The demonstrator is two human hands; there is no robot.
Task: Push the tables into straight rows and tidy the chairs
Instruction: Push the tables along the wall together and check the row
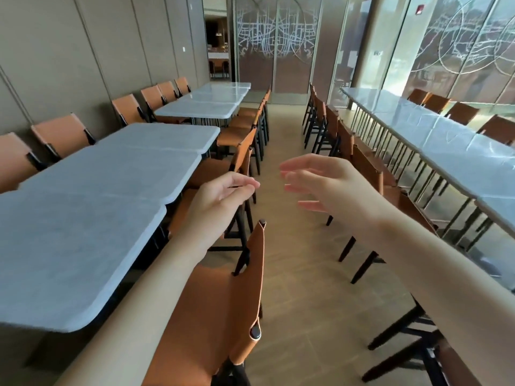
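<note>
Open doorway [218, 37], etched glass panels [274, 37], perhaps alarm [419, 8].

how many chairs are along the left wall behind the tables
6: two by the near tables, four by the far tables. Any nearer ones would be out of frame.

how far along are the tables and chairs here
Mostly done on the window side: the long table row runs straight with chairs tucked in. In hand: nothing; the left hand and right hand hang empty over the aisle. Left: the near left tables sit staggered at their aisle edges, and the nearest chair stands out from the table.
</note>
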